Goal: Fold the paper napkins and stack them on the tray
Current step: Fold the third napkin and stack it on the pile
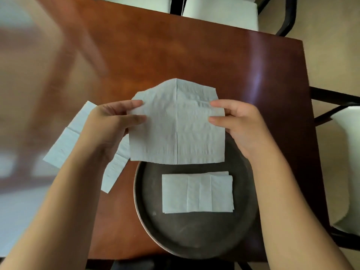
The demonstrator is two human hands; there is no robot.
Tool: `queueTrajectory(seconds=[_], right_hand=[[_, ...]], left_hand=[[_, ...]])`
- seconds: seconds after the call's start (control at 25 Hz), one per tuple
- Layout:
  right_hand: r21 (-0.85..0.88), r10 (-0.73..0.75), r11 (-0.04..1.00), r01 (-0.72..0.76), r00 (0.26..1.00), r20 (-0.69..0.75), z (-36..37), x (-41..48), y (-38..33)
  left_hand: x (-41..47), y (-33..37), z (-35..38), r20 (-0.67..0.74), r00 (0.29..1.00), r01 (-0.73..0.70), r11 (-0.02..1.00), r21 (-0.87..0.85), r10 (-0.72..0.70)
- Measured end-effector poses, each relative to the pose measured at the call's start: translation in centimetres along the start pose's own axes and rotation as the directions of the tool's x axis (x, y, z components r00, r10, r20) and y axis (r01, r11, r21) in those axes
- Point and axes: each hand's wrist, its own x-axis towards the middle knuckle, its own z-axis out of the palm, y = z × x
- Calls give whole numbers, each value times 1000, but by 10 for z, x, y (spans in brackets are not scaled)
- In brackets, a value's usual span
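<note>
I hold a white paper napkin [176, 125] in the air above the far rim of a round dark metal tray [194, 236]. My left hand [111, 123] pinches its left edge and my right hand [237, 123] pinches its right edge. The napkin has a vertical crease down its middle, and its far part bends away. On the tray lies a small stack of folded napkins [197, 192]. More unfolded napkins [66, 143] lie flat on the table under my left forearm, partly hidden by it.
The brown wooden table [175, 51] extends far and left of the tray. Chairs with white cushions stand at the far edge [220, 10] and at the right side [346, 162]. The tray sits close to the table's near edge.
</note>
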Motion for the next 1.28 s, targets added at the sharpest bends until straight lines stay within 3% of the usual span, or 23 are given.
queueTrajectory(seconds=[0.28, 0.48, 0.6, 0.84, 1.28], right_hand=[[-10, -116, 993, 115, 992, -54, -45, -35, 19], [-49, -172, 984, 171, 984, -35, -63, -58, 33], [-74, -172, 983, 170, 985, -24, -72, -66, 44], [131, -97, 988, 83, 990, 106, -71, -81, 69], [-16, 189, 982, -188, 981, 46, -49, -74, 136]], left_hand=[[-50, -6, 29, 20, 999, -47, 995, 90, 45], [-83, -16, 42, 38, 990, -138, 938, 317, 133], [-94, -22, 45, 37, 989, -145, 934, 327, 141], [-100, -48, 43, 125, 992, -35, 993, 115, 20], [-88, -115, 40, -126, 970, 232, 950, 209, -209]])
